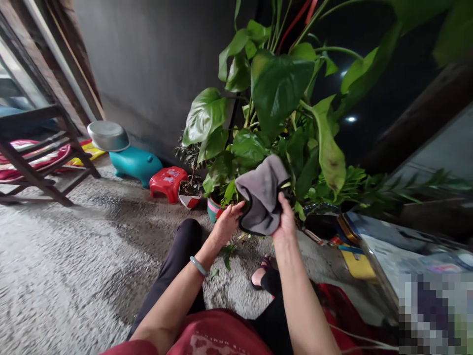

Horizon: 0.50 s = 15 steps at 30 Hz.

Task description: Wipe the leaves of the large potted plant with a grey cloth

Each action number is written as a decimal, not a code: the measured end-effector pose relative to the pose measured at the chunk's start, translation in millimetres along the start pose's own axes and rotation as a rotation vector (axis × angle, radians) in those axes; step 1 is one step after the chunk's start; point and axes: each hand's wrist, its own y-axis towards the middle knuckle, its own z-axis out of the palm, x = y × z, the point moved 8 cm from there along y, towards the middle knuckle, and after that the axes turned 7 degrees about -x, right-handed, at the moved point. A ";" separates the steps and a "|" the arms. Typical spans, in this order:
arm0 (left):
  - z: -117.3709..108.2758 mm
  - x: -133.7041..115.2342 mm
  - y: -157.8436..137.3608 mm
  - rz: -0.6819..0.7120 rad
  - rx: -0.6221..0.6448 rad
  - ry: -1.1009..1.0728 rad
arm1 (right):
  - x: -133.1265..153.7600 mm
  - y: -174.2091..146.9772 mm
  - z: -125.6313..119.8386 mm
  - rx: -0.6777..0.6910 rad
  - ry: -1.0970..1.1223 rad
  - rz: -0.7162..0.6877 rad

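A grey cloth (262,197) with a dark edging is held up in front of the plant, between my two hands. My right hand (284,219) grips its right side, with the thumb on top and the other fingers partly hidden. At the cloth's left edge, my left hand (229,222) closes its fingertips on the border; some of those fingers are behind the fabric. Just beyond the cloth stands a large leafy potted plant (279,91) with broad glossy green leaves. One long leaf (330,148) hangs down on the right and has a brown patch.
A small potted plant (191,190), a red stool (168,182) and a teal animal-shaped seat (135,164) with a metal basin (108,135) line the dark wall. A wooden chair (40,153) stands left. To the right is a covered table (391,246). Fallen leaves (228,256) lie on the rough floor.
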 end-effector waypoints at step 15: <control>127.8 -19.7 -1.8 0.334 0.193 0.502 | 23.0 -46.2 -161.2 -0.207 0.079 -0.027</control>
